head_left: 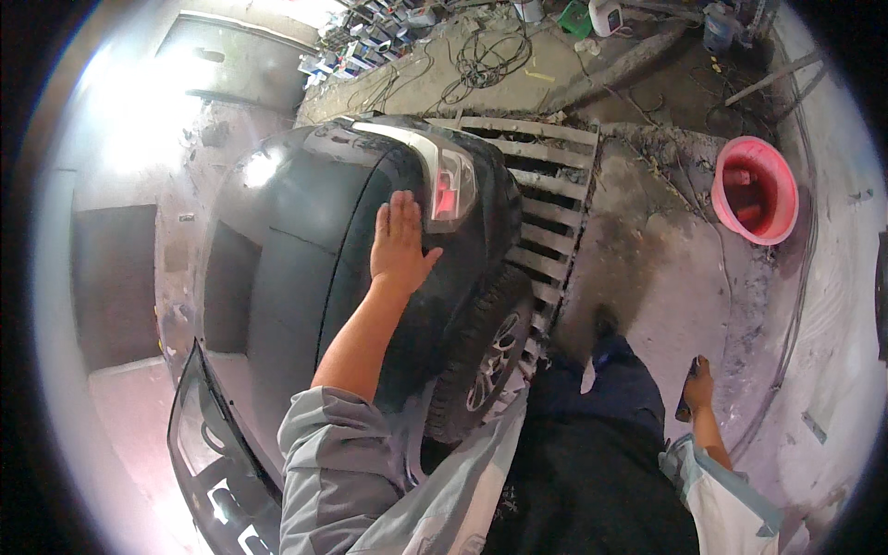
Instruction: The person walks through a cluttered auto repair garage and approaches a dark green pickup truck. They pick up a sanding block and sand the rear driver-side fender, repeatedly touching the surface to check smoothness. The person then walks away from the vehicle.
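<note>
A dark car (296, 240) fills the left and middle of the view, its windscreen (208, 435) at the lower left. Flat on the front fender, beside the seam of the bonnet, lies my left hand (400, 242) with its fingers stretched out. Just past the fingertips is the headlight (450, 190), which shows a red patch. The front wheel (488, 356) is below and right of this hand. Low at my right side, my right hand (700, 384) is closed around a small dark oblong object (686, 393); its exact kind does not show.
A slatted grate (546, 208) runs along the floor beside the car. To the right stands a pink bucket (757, 231) with reddish things inside. Coiled cables (486, 69) and several stacked cans or boxes (356, 51) lie at the back. A wall (846, 305) bounds the right.
</note>
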